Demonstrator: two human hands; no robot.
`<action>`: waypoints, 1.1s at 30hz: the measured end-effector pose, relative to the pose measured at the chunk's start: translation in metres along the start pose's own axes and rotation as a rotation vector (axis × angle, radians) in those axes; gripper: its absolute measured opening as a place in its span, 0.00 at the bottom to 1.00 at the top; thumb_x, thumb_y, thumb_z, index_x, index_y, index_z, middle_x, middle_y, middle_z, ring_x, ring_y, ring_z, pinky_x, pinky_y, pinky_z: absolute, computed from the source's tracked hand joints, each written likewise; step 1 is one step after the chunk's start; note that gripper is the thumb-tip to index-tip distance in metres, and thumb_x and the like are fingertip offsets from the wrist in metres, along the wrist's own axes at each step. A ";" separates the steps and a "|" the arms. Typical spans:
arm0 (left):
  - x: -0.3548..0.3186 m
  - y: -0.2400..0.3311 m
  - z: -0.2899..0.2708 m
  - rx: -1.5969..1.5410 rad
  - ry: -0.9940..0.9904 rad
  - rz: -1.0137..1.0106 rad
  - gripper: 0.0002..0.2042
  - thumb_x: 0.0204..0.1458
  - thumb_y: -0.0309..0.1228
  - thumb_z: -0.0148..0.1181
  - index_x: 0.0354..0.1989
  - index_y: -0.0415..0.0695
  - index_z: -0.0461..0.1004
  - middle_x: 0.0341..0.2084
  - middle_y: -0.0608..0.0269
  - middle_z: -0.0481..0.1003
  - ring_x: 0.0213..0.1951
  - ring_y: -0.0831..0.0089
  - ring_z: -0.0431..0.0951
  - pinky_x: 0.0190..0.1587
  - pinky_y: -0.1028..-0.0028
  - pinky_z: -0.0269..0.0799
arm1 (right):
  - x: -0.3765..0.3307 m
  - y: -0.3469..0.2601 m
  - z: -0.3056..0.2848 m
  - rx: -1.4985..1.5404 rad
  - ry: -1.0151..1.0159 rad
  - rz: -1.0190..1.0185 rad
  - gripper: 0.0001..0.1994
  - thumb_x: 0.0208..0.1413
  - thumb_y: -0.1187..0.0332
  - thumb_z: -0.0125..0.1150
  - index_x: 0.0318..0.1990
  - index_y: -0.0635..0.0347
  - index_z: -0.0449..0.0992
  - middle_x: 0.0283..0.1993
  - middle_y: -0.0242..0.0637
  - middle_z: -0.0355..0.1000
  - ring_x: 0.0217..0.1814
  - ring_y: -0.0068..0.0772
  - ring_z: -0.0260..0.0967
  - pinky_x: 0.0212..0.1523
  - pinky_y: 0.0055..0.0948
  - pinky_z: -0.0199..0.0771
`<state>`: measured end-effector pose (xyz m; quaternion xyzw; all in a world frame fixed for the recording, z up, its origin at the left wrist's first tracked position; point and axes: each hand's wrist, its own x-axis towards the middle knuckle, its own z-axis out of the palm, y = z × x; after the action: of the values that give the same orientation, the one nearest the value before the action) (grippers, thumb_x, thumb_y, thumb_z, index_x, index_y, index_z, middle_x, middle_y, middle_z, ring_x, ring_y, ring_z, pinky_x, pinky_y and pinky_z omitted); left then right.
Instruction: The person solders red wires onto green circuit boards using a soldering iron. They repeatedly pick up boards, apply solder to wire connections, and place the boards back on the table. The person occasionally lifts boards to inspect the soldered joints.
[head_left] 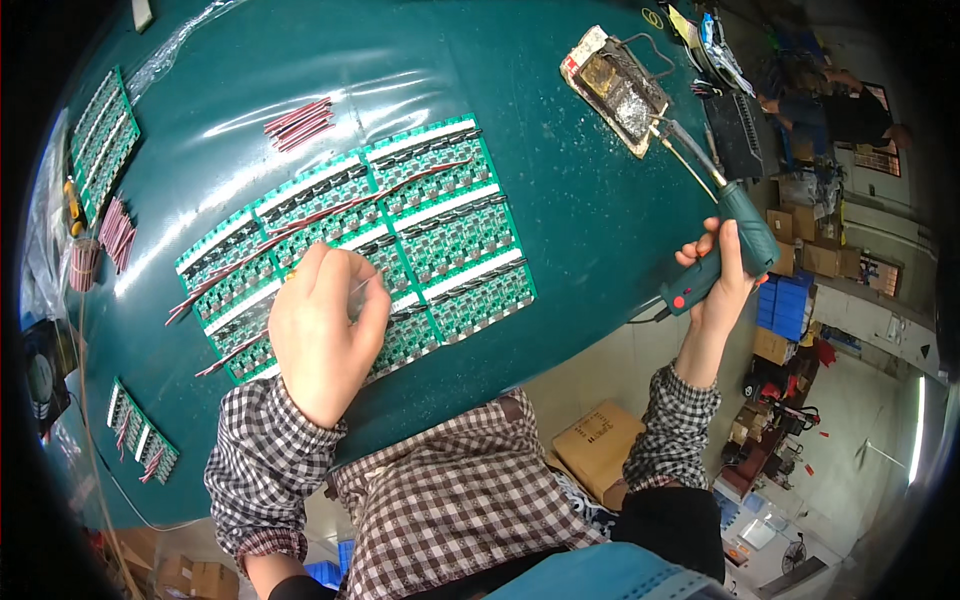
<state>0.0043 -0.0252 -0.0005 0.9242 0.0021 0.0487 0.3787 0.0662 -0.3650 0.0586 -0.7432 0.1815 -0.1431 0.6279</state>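
Observation:
My right hand (722, 262) is wrapped round the dark green handle of a soldering gun (748, 228). Its thin metal tip reaches up and left to a soldering iron stand (620, 92) with a worn, silvery tray. Over the left part of a panel of green circuit boards (455, 240), my left hand (325, 325) has its fingers pinched together; what they hold, if anything, is hidden. Red and black wires (330, 212) lie across the panel, some passing close to that hand. The hand covers part of the boards.
A bundle of red and black wires (299, 125) lies beyond the panel. At the left are another board panel (104, 145), more wire bundles (117, 235) and a small board piece (142, 432). A cardboard box (598, 447) sits below the green table (590, 290). Another person (850, 115) is at far right.

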 end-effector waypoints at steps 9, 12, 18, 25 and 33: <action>0.000 0.001 -0.001 0.022 -0.007 -0.014 0.05 0.42 0.20 0.58 0.24 0.40 0.67 0.21 0.62 0.66 0.22 0.71 0.70 0.25 0.74 0.65 | 0.014 0.002 0.010 -0.144 0.020 -0.095 0.11 0.52 0.67 0.62 0.33 0.70 0.73 0.20 0.34 0.66 0.19 0.26 0.68 0.20 0.24 0.74; 0.000 0.001 0.000 0.022 -0.007 -0.008 0.05 0.41 0.20 0.58 0.24 0.40 0.67 0.21 0.62 0.66 0.22 0.71 0.70 0.25 0.74 0.65 | 0.016 0.003 0.009 -0.136 0.016 -0.058 0.11 0.52 0.68 0.61 0.32 0.70 0.73 0.19 0.34 0.66 0.18 0.26 0.68 0.20 0.24 0.74; 0.000 0.002 0.000 0.010 -0.010 -0.017 0.05 0.41 0.20 0.58 0.24 0.40 0.67 0.21 0.62 0.66 0.22 0.71 0.70 0.25 0.74 0.65 | 0.006 0.005 -0.007 -0.078 0.018 0.015 0.12 0.55 0.65 0.58 0.33 0.69 0.73 0.20 0.35 0.67 0.19 0.26 0.69 0.20 0.24 0.76; 0.000 -0.001 0.000 0.006 -0.001 0.006 0.05 0.42 0.20 0.58 0.25 0.40 0.67 0.21 0.62 0.66 0.23 0.70 0.70 0.26 0.74 0.65 | -0.011 -0.004 -0.024 0.209 -0.106 0.176 0.18 0.61 0.58 0.49 0.39 0.68 0.70 0.28 0.39 0.71 0.30 0.33 0.75 0.24 0.25 0.81; 0.000 -0.001 0.000 0.017 0.019 0.030 0.05 0.42 0.21 0.58 0.25 0.41 0.67 0.21 0.62 0.66 0.22 0.70 0.69 0.25 0.73 0.64 | -0.031 -0.020 -0.014 0.258 -0.145 0.020 0.18 0.61 0.59 0.47 0.41 0.71 0.69 0.30 0.42 0.72 0.32 0.36 0.76 0.25 0.26 0.82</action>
<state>0.0040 -0.0246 -0.0014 0.9269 -0.0076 0.0631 0.3699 0.0342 -0.3602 0.0807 -0.6628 0.1233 -0.1048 0.7311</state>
